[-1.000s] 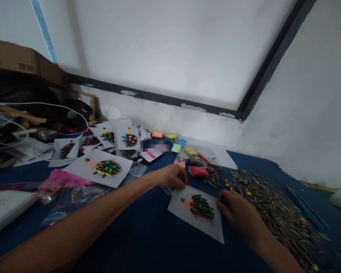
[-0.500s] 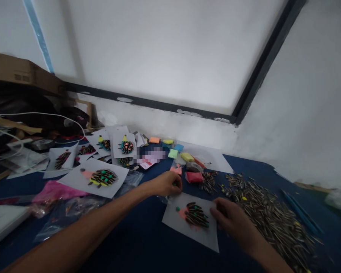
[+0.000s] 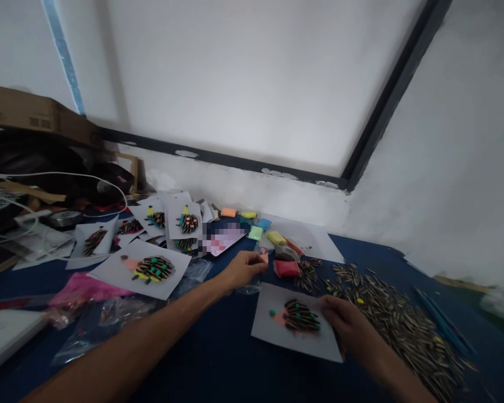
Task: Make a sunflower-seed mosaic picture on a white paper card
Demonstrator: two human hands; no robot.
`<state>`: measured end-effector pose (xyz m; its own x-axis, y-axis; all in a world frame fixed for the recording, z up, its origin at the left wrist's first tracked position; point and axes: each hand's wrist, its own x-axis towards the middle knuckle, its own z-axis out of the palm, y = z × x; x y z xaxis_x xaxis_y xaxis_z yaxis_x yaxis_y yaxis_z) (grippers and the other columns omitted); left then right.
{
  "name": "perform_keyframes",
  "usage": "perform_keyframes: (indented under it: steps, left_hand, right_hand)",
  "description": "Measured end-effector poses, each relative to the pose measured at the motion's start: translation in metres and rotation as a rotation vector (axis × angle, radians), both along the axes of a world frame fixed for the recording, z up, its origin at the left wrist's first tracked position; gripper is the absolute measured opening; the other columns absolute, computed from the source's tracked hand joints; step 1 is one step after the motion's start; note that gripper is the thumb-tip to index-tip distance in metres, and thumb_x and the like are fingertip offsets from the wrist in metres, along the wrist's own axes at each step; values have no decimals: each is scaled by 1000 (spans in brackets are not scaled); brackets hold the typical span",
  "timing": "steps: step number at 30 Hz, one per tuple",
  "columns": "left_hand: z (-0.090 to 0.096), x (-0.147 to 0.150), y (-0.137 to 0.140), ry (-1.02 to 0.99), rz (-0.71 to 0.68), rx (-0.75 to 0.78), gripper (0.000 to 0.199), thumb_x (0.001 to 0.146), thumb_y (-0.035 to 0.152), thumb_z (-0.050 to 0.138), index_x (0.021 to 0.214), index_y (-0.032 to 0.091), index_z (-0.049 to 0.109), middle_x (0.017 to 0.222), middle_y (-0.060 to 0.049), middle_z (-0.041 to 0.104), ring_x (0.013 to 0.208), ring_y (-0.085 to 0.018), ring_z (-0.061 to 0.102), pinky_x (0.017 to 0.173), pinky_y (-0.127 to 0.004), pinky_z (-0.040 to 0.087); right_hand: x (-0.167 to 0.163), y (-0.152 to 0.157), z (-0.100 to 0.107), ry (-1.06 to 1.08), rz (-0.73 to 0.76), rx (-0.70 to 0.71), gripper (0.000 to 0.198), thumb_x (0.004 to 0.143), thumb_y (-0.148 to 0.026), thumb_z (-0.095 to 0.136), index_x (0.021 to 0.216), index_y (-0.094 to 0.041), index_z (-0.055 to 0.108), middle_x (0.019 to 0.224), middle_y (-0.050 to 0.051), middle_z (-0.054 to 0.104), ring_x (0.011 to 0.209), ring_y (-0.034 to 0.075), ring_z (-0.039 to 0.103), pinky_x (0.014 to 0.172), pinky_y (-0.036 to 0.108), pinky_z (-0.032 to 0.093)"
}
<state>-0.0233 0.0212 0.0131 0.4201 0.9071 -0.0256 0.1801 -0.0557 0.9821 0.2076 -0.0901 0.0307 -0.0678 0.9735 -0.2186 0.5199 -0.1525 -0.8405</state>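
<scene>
One head-worn camera looks forward and down across the nearby blue table (image 3: 222,358) towards a wall (image 3: 449,173)

A large, smooth white panel (image 3: 243,78) in a dark grey straight-edged frame (image 3: 395,89) fills the upper background, pale patches (image 3: 187,153) marking its lower rail. Rough white plaster wall (image 3: 457,151) shows below and to the right; a light-blue vertical strip (image 3: 65,56) runs at left. Dim, soft light falls across the dark-blue flat-topped bench (image 3: 218,347).
</scene>
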Motion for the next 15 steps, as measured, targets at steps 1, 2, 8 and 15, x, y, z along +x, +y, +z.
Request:
perform_keyframes:
  steps: [1, 2, 8, 15]
  left_hand:
    - [0, 1, -1, -16, 21, -1, 15, 76, 25, 58, 73, 11, 59, 66, 0, 57, 57, -8, 45, 54, -20, 32]
    - [0, 2, -1, -30, 39, -4, 16, 76, 26, 58, 72, 11, 59, 65, 0, 56, 56, -8, 44, 53, -20, 31]
    - [-2, 3, -1, -24, 87, 25, 28, 82, 36, 48, 79, 11, 61, 60, 1, 56, 44, -6, 36, 44, -19, 26]
    - [-11, 8, -5, 94, 102, 189, 22, 79, 27, 52, 67, 11, 61, 56, 0, 54, 53, -11, 48, 50, -21, 32]
  right_hand:
    - [2, 1, 0, 17, -7, -2, 25, 80, -41, 44, 84, -19, 55, 50, -6, 50, 38, 11, 48, 37, 22, 40]
    - [4, 1, 1, 32, -26, -5, 26, 79, -42, 46, 84, -19, 56, 51, -6, 52, 39, 11, 50, 38, 22, 39]
    - [8, 0, 20, 143, -197, -62, 37, 68, -51, 62, 86, -20, 61, 59, -2, 61, 47, 13, 54, 42, 22, 38]
    - [3, -3, 38, 256, -262, -66, 39, 62, -55, 70, 84, -22, 65, 57, -1, 61, 45, 14, 53, 42, 24, 40]
